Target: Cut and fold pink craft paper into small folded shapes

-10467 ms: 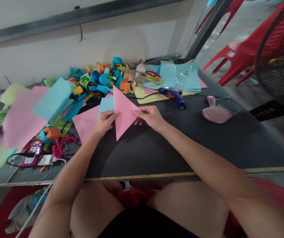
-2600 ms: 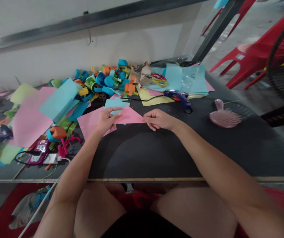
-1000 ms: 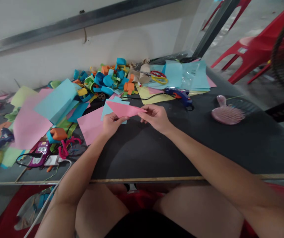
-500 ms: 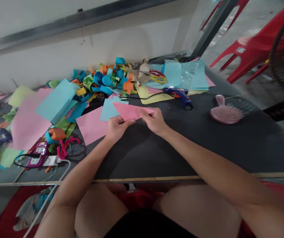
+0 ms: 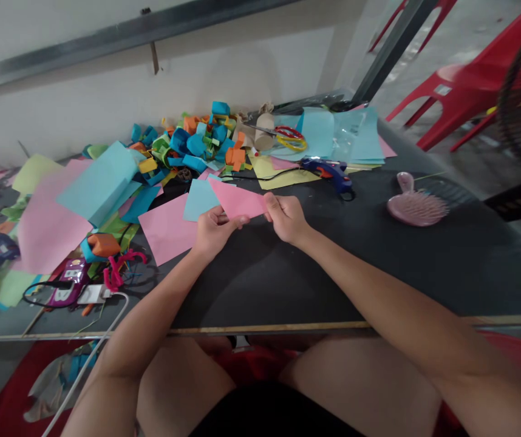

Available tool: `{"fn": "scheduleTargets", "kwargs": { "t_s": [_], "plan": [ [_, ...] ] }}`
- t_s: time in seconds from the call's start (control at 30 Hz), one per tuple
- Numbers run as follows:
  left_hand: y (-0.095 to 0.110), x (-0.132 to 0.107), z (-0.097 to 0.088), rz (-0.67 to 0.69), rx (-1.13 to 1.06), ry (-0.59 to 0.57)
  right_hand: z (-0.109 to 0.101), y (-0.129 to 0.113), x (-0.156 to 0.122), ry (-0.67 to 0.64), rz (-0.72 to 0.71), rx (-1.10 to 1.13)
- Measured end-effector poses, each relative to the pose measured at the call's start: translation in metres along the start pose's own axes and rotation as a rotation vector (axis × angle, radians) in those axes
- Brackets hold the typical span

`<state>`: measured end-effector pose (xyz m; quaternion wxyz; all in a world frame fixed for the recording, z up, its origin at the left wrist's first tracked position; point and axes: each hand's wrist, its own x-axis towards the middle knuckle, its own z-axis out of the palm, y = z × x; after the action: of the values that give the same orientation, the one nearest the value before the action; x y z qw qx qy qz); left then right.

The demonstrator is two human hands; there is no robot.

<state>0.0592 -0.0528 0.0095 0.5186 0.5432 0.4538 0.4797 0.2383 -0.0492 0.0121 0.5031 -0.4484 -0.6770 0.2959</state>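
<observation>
A folded piece of pink paper [image 5: 241, 201], roughly triangular, is held up over the dark table [image 5: 260, 273]. My left hand [image 5: 215, 233] pinches its lower left edge, the thumb lying along the front. At the right end, my right hand [image 5: 286, 217] grips the paper's corner between thumb and fingers. Behind the left hand lie a light blue paper sheet [image 5: 197, 203] and, partly under it, a flat pink sheet [image 5: 167, 229].
Several folded paper pieces [image 5: 197, 145] are heaped at the back. Scissors [image 5: 290, 138] and a blue glue gun [image 5: 328, 173] lie right of them, a pink hairbrush [image 5: 415, 208] farther right. Large sheets [image 5: 51, 218], a purple device [image 5: 71, 282] and a white cable [image 5: 119, 312] fill the left.
My right thumb has moved slightly up and right along the pink paper, to its right end. The left hand keeps its hold almost in place.
</observation>
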Motion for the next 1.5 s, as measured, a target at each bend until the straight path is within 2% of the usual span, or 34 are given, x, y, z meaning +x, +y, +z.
{"fn": "scheduleTargets", "kwargs": {
  "t_s": [0.13,0.3,0.47,0.7,1.07,1.37,1.43,1.5],
  "plan": [
    [0.001,-0.001,-0.001,-0.011,-0.035,-0.018,0.0,0.006,-0.002,-0.119,0.011,0.084],
    [0.004,-0.004,0.001,-0.04,0.003,-0.144,0.01,0.01,-0.009,-0.316,0.029,0.103],
    [0.007,-0.005,0.002,-0.074,0.015,-0.172,0.017,0.012,-0.013,-0.334,0.104,0.062],
    [0.009,-0.004,-0.003,-0.081,0.049,-0.201,0.015,0.011,-0.015,-0.421,0.186,0.244],
    [0.003,0.006,-0.015,-0.099,0.091,-0.186,0.007,0.014,-0.011,-0.327,0.01,0.256],
    [0.003,0.007,-0.017,-0.053,0.086,-0.208,0.003,0.016,-0.006,-0.226,0.018,0.163],
    [0.001,0.008,-0.019,-0.006,0.07,-0.177,0.002,0.017,-0.005,-0.25,0.039,0.172],
    [0.0,0.008,-0.021,0.047,0.061,-0.09,0.002,0.019,-0.005,-0.321,0.058,0.226]
  ]
}}
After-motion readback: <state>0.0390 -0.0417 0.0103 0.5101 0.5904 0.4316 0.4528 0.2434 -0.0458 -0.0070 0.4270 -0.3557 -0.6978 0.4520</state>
